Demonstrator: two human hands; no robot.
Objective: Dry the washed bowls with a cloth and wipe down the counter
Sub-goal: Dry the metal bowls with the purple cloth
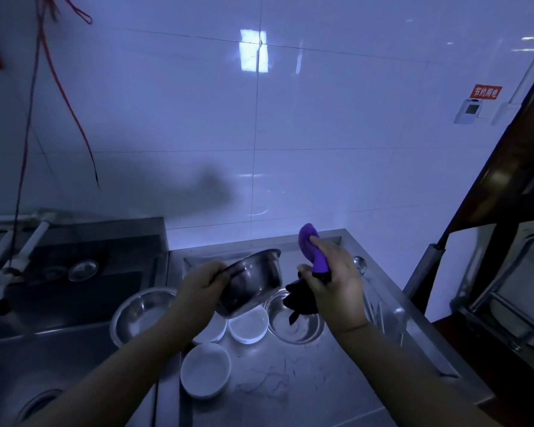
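The steel bowl (253, 280) at centre was polished metal, dimly glossy. At five o'clock the worktop (336, 380) was brushed stainless steel, scuffed with fine scratches. The small white bowls (204, 369) at six o'clock looked smooth and glazed. The purple cloth (313, 248) was soft, matt fabric. The wall tiles (321, 134) at twelve o'clock shone glossy.

Left hand (198, 282) grips a steel bowl (253, 280); right hand (333, 282) holds a purple cloth (313, 248).

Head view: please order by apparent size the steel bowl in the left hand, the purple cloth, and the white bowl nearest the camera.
1. Steel bowl, largest.
2. White bowl.
3. Purple cloth, smallest; partly hidden by the right hand, so unsure.
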